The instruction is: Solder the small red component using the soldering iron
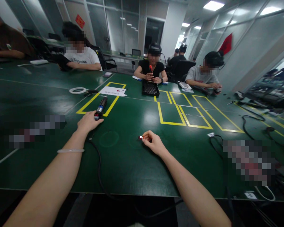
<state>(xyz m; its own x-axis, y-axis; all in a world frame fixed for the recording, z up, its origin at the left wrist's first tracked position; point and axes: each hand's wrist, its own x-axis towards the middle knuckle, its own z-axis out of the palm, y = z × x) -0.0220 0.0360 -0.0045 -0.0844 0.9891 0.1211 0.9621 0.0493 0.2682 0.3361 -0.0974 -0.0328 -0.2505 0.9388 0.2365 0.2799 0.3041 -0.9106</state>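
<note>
My left hand (88,123) is closed around the near end of a flashlight-like black cylinder (100,106) with a silver and blue band. This cylinder points away from me over a yellow-taped rectangle (85,107) on the green table (127,170). My right hand (153,143) is held above the table's middle, thumb and fingers pinched together. Between its fingertips sticks out a small red-orange piece (140,137) with a shiny end, too small to name. A pale bracelet (71,151) circles my left wrist.
A white sheet (113,91) lies at the far end of the taped rectangle, left of a black tray (150,88). Across the table a person (151,67) holds a red-tipped tool. A white ring (77,90) lies left; black cables (98,157) cross the near edge.
</note>
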